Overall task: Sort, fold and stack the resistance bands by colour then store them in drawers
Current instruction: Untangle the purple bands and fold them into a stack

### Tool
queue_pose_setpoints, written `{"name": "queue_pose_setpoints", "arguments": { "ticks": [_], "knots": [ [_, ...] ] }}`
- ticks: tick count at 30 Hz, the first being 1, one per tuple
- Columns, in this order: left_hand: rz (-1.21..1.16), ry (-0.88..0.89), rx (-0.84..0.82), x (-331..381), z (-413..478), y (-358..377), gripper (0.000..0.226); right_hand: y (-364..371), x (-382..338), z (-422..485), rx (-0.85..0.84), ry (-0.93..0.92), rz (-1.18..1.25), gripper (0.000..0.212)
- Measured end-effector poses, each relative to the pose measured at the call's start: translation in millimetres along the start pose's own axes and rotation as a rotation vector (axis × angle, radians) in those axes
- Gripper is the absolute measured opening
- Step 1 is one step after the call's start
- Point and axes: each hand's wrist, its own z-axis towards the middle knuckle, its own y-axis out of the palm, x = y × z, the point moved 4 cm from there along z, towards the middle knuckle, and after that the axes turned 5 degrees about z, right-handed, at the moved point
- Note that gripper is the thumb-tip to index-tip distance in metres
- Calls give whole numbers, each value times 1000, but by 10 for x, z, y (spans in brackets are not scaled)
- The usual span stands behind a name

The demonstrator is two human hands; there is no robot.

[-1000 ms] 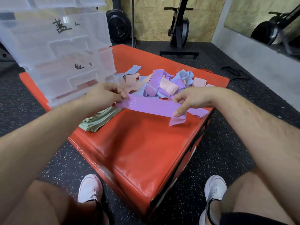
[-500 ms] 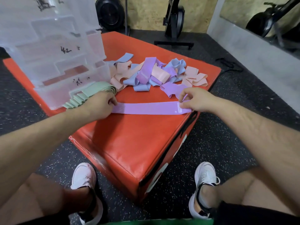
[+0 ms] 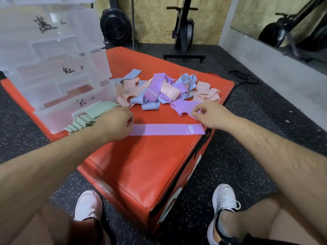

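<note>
A purple resistance band [image 3: 164,129] lies flat and straight near the front right edge of the red padded box [image 3: 141,167]. My left hand [image 3: 115,122] holds its left end with curled fingers. My right hand [image 3: 212,114] is just behind the band's right end and pinches the edge of a second, crumpled purple band [image 3: 184,106]. Behind them is a mixed pile of purple, blue and pink bands [image 3: 159,91]. A stack of folded green bands [image 3: 88,115] sits by my left hand. The clear plastic drawer unit [image 3: 53,71] stands at the left, its bottom drawer pulled out.
The red box sits on black speckled gym flooring [image 3: 247,138], with my two white shoes at its near corner. An exercise machine [image 3: 184,32] and a black fan [image 3: 115,26] stand against the back wall. A grey ledge runs along the right.
The purple band went from held in the air to lying flat on the box. My right hand has let go of its right end and moved back onto the crumpled purple band.
</note>
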Motion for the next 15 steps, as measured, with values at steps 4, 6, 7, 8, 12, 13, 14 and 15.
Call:
{"name": "queue_pose_setpoints", "arguments": {
  "ticks": [4, 6, 7, 8, 12, 13, 14, 15],
  "knots": [
    [-112, 68, 33, 394, 309, -13, 13, -256, 25, 212, 20, 59, 86, 18],
    [-169, 99, 15, 581, 487, 9, 14, -242, 75, 310, -75, 66, 10, 20],
    [-179, 103, 3, 670, 576, 23, 15, -214, 104, 359, -133, 74, -34, 20],
    [-180, 110, -6, 749, 665, 48, 16, -193, 121, 398, -181, 88, -67, 20],
    [-177, 187, -28, 1053, 966, 126, 22, -164, 218, 490, -267, 213, -212, 44],
    [-183, 192, -35, 1094, 1032, 151, 23, -150, 256, 484, -291, 253, -269, 49],
    [-189, 195, -41, 1123, 1086, 171, 23, -130, 292, 470, -315, 288, -301, 51],
    [-197, 199, -42, 1148, 1126, 181, 23, -104, 327, 460, -329, 310, -292, 51]
  ]
}}
